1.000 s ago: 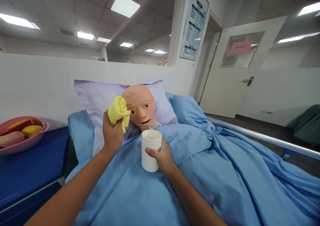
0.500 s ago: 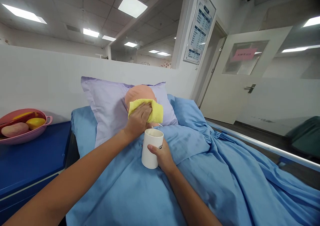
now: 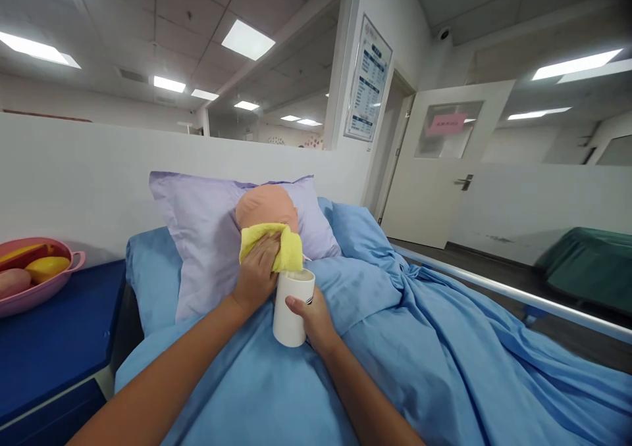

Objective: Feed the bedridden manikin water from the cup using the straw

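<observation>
A bald, manikin-like head [image 3: 266, 204] lies on a lilac pillow [image 3: 205, 225]. Over its lower face is a folded yellow towel [image 3: 291, 252], with my left hand [image 3: 257, 268] gripping and pressing it there. My right hand [image 3: 316, 314] is wrapped around a white cup [image 3: 286, 318], thumb across the front. The cup stands above the blue quilt [image 3: 237, 393], slightly tilted, its rim just under the towel's lower edge. What is inside the cup is hard to make out. Beside the towel, a short white piece sticks out near the pillow.
On the left, a blue bedside cabinet [image 3: 59, 331] carries a pink basket [image 3: 49, 288] with fruit-like items. A metal bed rail [image 3: 494, 291] runs along the right side. Behind the bed is a white partition [image 3: 99, 183]; a door [image 3: 439, 189] stands ajar at the right.
My left hand and the towel have slid down the face, uncovering more of its upper part. The towel is now closer to the cup's rim. The view has turned slightly right.
</observation>
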Available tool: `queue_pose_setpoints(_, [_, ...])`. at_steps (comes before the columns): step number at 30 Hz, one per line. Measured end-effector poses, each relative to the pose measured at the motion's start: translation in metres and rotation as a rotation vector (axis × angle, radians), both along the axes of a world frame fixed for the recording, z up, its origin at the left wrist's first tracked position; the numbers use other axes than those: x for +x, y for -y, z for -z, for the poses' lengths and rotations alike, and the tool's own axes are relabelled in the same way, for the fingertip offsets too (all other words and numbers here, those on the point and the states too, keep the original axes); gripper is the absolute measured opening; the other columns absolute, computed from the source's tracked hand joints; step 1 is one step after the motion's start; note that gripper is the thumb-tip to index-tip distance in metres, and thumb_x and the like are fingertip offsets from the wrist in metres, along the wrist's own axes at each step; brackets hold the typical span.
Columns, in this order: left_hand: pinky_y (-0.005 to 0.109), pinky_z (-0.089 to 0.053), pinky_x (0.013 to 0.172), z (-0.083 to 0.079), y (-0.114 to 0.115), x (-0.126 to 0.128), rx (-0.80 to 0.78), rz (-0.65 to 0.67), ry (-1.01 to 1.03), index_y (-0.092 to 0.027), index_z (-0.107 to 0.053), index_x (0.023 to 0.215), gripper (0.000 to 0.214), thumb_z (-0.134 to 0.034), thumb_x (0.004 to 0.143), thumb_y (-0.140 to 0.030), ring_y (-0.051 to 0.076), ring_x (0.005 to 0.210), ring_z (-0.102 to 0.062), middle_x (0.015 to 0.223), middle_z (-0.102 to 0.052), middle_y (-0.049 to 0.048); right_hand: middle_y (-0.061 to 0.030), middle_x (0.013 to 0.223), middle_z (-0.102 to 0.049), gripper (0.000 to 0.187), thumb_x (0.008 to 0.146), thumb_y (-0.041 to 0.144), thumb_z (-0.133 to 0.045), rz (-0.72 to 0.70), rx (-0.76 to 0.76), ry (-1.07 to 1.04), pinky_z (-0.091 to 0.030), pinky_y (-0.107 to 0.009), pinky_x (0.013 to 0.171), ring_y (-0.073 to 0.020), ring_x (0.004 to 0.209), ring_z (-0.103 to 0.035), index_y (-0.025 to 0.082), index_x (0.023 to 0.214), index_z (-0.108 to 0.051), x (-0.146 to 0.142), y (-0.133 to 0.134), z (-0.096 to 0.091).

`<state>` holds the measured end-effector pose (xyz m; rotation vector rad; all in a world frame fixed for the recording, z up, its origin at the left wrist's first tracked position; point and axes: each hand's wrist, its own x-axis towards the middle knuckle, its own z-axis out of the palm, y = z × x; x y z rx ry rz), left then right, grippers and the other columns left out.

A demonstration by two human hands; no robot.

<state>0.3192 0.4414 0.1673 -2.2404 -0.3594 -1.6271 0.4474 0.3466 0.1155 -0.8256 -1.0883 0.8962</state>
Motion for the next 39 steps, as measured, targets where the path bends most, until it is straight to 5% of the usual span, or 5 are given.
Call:
queue_pose_setpoints(24, [0.04, -0.05, 0.113, 0.026, 0.02, -0.009, -0.147, 0.101, 0.091, -0.021, -0.044, 0.146, 0.05, -0.047, 0.096, -0.014, 0.021, 0.135, -0.055, 0.143, -0.06, 0.0099, -0.003, 0.097, -0.071, 0.059, 0.064, 0.048, -0.086, -0.023, 0.052, 0.093, -0.053, -0.034, 0.074, -0.0214, 0.082, -0.063, 0.023, 0.112, -0.063, -0.002, 0.002, 0.002])
queue_pose_setpoints(32, [0.034, -0.06, 0.087, 0.056, 0.039, -0.04, -0.415, -0.104, 0.408, -0.021, -0.057, 0.129, 0.041, -0.058, 0.088, -0.016, 0.022, 0.104, -0.072, 0.118, -0.074, 0.0072, -0.0018, 0.09, -0.068, 0.058, 0.063, 0.05, -0.085, -0.012, -0.007, 0.09, -0.05, -0.033, 0.07, -0.02, 0.078, -0.06, 0.022, 0.11, -0.065, -0.002, 0.006, -0.004])
queue_pose_setpoints(39, [0.035, -0.057, 0.091, 0.079, 0.046, -0.039, -0.544, -0.087, 0.535, -0.021, -0.056, 0.125, 0.037, -0.06, 0.088, -0.02, 0.022, 0.107, -0.07, 0.116, -0.072, 0.0086, -0.0002, 0.089, -0.068, 0.054, 0.064, 0.047, -0.084, 0.027, -0.023, 0.107, -0.05, -0.033, 0.071, -0.0194, 0.078, -0.06, 0.023, 0.108, -0.066, 0.0, 0.004, -0.002])
